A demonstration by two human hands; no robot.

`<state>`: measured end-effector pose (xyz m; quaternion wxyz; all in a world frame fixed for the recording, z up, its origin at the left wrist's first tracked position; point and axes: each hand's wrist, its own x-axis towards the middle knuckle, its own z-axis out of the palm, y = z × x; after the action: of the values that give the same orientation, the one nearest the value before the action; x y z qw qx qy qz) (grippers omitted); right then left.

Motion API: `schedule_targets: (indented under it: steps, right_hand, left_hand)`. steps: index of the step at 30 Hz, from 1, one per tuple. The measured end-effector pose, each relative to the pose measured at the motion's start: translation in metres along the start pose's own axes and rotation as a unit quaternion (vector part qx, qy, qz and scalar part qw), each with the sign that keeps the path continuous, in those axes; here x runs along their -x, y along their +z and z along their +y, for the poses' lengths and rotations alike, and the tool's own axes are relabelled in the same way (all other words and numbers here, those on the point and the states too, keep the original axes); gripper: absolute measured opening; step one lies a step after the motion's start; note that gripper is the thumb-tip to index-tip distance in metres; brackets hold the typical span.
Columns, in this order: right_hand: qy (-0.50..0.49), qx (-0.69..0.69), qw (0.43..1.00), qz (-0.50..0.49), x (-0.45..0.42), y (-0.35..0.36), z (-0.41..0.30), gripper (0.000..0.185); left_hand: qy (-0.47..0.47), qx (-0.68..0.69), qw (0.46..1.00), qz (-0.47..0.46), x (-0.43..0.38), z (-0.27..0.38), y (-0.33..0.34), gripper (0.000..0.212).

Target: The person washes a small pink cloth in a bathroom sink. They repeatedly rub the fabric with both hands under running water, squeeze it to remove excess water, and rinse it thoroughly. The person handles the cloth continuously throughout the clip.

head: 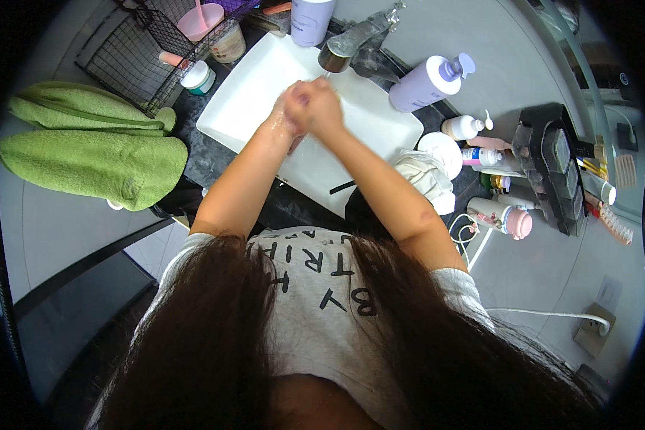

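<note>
My left hand (288, 117) and my right hand (323, 107) are pressed together over a white rectangular sink basin (247, 102). The right hand wraps over the left one, and its fingers look blurred. Wet skin and a little foam show on the left wrist. Just above them is the mouth of a dark metal faucet (335, 56), with a thin stream of water falling onto the hands. Whether anything lies between the palms is hidden.
Lavender pump bottles (420, 86) stand behind the sink. A green towel (94, 161) hangs at left, below a black wire basket (134, 59). At right are a white cloth (424, 177), a pink-lidded bottle (497, 217), a black organizer (551, 166) and a white cable (543, 312).
</note>
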<state>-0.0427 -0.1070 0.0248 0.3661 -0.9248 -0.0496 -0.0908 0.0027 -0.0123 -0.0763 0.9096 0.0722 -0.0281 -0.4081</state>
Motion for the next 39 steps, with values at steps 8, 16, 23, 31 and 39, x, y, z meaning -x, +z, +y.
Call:
schedule_targets:
  steps: [8,16,23,31,39]
  right_hand:
    - [-0.095,-0.060,0.987,0.115,0.011,0.007,0.000,0.027]
    - [0.159,-0.324,0.929,-0.080,0.003,-0.048,0.048,0.038]
    - [0.068,-0.268,0.958,-0.071,0.024,-0.095,0.026,0.029]
    - [-0.065,0.053,0.992,0.098,0.041,-0.146,0.034,0.030]
    - [-0.082,0.131,0.942,0.297,-0.029,-0.233,0.086,0.026]
  left_hand:
    - [0.014,-0.124,0.949,0.291,0.000,0.008,0.052,0.032]
    - [0.126,-0.303,0.910,0.252,0.013,0.002,0.100,0.037]
    - [0.172,-0.035,0.956,0.236,0.003,-0.019,0.081,0.045]
    - [-0.070,-0.031,0.989,0.127,-0.001,-0.070,0.130,0.051]
    - [-0.062,-0.138,0.988,0.034,-0.064,-0.092,0.196,0.050]
